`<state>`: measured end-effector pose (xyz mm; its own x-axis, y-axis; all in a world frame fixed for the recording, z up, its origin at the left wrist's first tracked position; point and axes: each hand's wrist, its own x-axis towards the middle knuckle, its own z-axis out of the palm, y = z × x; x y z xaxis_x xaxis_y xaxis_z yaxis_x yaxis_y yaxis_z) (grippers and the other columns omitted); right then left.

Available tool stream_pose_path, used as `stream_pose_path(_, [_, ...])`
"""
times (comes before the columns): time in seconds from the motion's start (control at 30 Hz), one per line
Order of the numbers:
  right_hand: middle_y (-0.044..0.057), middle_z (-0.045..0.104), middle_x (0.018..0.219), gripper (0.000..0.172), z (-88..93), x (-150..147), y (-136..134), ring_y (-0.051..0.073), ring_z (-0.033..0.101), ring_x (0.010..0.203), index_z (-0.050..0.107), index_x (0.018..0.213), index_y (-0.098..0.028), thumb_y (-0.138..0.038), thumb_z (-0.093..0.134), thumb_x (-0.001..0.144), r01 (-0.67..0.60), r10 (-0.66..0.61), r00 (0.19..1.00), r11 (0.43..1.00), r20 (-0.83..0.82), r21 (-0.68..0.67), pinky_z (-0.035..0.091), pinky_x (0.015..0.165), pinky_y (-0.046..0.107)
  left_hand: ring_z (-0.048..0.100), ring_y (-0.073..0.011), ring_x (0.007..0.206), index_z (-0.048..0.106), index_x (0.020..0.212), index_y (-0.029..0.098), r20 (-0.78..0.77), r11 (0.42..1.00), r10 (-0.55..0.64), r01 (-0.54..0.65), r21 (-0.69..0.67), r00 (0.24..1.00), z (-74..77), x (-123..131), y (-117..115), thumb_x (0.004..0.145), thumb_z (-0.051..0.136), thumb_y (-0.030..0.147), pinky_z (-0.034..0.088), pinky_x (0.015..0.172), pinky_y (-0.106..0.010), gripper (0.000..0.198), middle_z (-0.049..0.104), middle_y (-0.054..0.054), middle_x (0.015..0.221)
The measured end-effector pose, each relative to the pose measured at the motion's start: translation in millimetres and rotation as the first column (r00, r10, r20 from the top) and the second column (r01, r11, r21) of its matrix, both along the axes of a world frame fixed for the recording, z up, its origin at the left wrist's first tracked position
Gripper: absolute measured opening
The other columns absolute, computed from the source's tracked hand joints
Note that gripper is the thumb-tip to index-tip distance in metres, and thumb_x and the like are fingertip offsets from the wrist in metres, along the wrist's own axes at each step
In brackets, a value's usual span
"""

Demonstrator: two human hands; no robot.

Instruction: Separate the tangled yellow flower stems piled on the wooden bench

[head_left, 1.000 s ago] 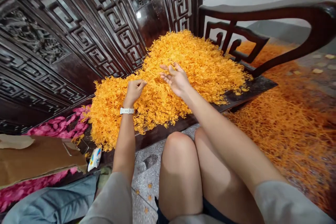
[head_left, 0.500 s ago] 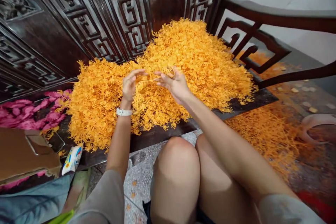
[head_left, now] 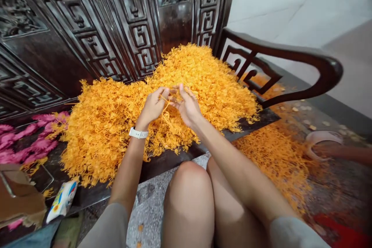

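- The left hand (head_left: 153,105), with a white watch (head_left: 138,133) on its wrist, is curled with the fingertips pinched on a thin orange sprig (head_left: 167,111).
- The right hand (head_left: 186,105) sits just beside the left one, fingertips meeting it, and grips the same sprig; its fingers are loosely bent rather than spread.
- The sprig hangs between and just below the two hands, over the big orange pile (head_left: 116,120).
- That pile lies under and all around both hands on the dark wooden bench seat (head_left: 171,157), reaching back to the carved backrest (head_left: 122,19) beyond the hands.
- Off to the left of the left hand lie pink pieces (head_left: 26,143), and nearer the person, a small printed packet (head_left: 61,200).
- Right of the right hand, past the curved armrest (head_left: 290,52), more orange strands (head_left: 276,159) cover the floor.
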<state>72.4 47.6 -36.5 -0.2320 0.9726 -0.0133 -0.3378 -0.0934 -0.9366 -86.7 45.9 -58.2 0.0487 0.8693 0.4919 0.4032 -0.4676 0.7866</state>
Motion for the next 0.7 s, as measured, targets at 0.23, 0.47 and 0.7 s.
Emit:
stream_pose_path(0.23, [0.006, 0.071, 0.131, 0.043, 3.5, 16, 7, 0.021, 0.066, 0.115, 0.068, 0.128, -0.028, -0.058, 0.052, 0.101, -0.091, 0.088, 0.986, 0.996, -0.145, -0.014, 0.06, 0.086, 0.033, 0.073, -0.0319, 0.116, 0.079, 0.118, 0.028, -0.086, 0.991, -0.114, 0.108, -0.078, 0.99, 16.0, 24, 21, 0.095, 0.073, 0.055, 0.054, 0.105, -0.05, 0.036, 0.079, -0.01, 0.124])
stream_pose_path(0.47, [0.004, 0.072, 0.108, 0.043, 5.4, 25, 14, 0.02, 0.066, 0.094, 0.062, 0.124, -0.027, -0.048, 0.034, 0.1, -0.162, 0.122, 0.954, 0.978, -0.275, -0.129, 0.06, 0.08, 0.034, 0.063, -0.0374, 0.132, 0.078, 0.101, 0.027, -0.028, 0.979, 0.167, -0.162, 0.123, 0.986, 5.1, 45, 22, 0.088, 0.08, 0.037, 0.05, 0.113, -0.061, 0.016, 0.069, -0.014, 0.133])
stream_pose_path(0.7, [-0.001, 0.067, 0.079, 0.023, -2.3, 25, 15, 0.014, 0.059, 0.063, 0.058, 0.097, -0.024, -0.043, 0.049, 0.105, -0.253, 0.143, 0.912, 0.934, -0.384, -0.253, 0.052, 0.064, 0.025, 0.071, -0.0305, 0.115, 0.068, 0.103, 0.03, 0.068, 0.964, 0.18, -0.189, 0.188, 0.981, 13.8, 45, 15, 0.092, 0.063, 0.018, 0.058, 0.091, -0.047, 0.016, 0.073, -0.009, 0.122])
